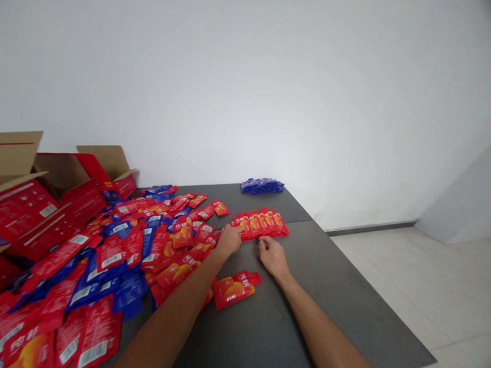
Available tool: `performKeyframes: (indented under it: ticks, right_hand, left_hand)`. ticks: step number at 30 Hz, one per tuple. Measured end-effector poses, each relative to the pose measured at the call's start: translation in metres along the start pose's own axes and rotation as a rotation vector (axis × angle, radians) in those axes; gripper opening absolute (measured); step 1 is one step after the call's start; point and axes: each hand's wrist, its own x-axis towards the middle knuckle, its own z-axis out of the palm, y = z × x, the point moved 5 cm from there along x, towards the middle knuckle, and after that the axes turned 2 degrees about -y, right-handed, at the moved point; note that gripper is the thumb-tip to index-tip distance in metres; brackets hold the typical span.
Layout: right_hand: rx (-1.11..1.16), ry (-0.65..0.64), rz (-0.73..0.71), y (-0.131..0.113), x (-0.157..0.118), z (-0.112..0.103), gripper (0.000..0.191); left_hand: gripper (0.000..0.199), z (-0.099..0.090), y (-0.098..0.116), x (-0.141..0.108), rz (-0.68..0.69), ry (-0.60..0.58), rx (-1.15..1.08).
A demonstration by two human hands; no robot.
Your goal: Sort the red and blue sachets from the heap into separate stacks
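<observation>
A row of overlapping red pouches (265,224) with orange fruit printed on them lies on the dark table. At its left end, my left hand (230,239) is closed with the fingertips at the edge of the leftmost pouch. My right hand (273,255) is just in front of the row's near edge, fingers curled in and nothing visible in them. A single red pouch (235,289) lies flat between my forearms. To the left spreads a loose heap of red and blue pouches (111,252), partly hidden by my left forearm.
Open red cardboard boxes (21,210) stand along the left side with their flaps up. A stack of blue pouches (262,185) sits at the table's far edge by the white wall. The grey table (346,304) ends at a slanting right edge above a tiled floor.
</observation>
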Motion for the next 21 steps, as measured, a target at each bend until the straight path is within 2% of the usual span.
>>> performKeyframes:
  ticks: [5,12,15,18,21]
  right_hand:
    - [-0.01,0.006,-0.008,0.002,0.002,0.0,0.031]
    - [-0.015,-0.028,-0.027,0.001,0.001,0.003,0.026]
    - [-0.034,-0.064,-0.039,0.0,0.0,0.004,0.02]
    - [-0.049,-0.083,-0.054,-0.002,-0.002,0.004,0.018]
    - [-0.052,-0.083,-0.063,-0.003,-0.003,0.003,0.018]
  left_hand:
    - [0.047,-0.001,0.005,-0.003,0.048,0.03,0.078]
    - [0.046,-0.013,0.008,-0.018,0.004,0.096,0.057]
    - [0.04,-0.02,0.012,-0.038,-0.006,0.084,0.063]
    - [0.03,-0.018,0.017,-0.069,0.032,-0.023,0.013]
    - [0.041,-0.012,0.02,-0.1,0.043,-0.112,0.005]
